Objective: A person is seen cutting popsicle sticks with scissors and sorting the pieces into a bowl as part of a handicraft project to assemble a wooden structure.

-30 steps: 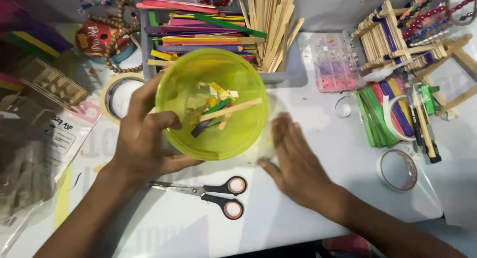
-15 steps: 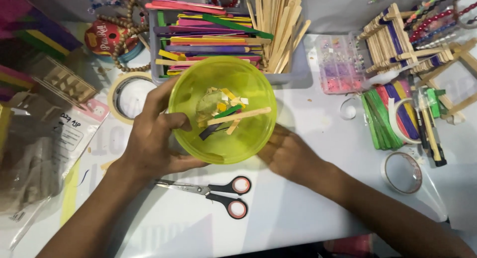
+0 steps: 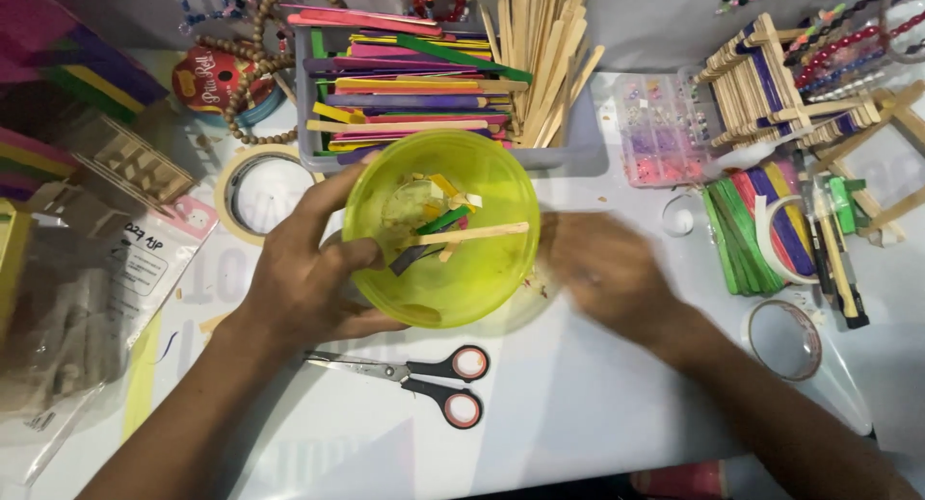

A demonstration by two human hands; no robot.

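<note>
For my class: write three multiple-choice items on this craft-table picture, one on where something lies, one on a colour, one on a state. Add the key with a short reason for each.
1. Where do the scissors lie?
A. Inside the bowl
B. On the table, on the near side of the bowl
C. In the grey tray of sticks

2. What colour is the bowl?
A. Yellow-green
B. Red
C. Blue

3. What is the left hand doing?
A. Cutting with the scissors
B. Lying flat, away from everything
C. Gripping the bowl at its rim

Key:
1 B: the scissors lie shut on the white table, nearer the person than the bowl.
2 A: the bowl is see-through yellow-green, with stick scraps inside.
3 C: the left thumb hooks over the rim with the fingers beneath; the right hand is blurred beside the bowl.
</note>
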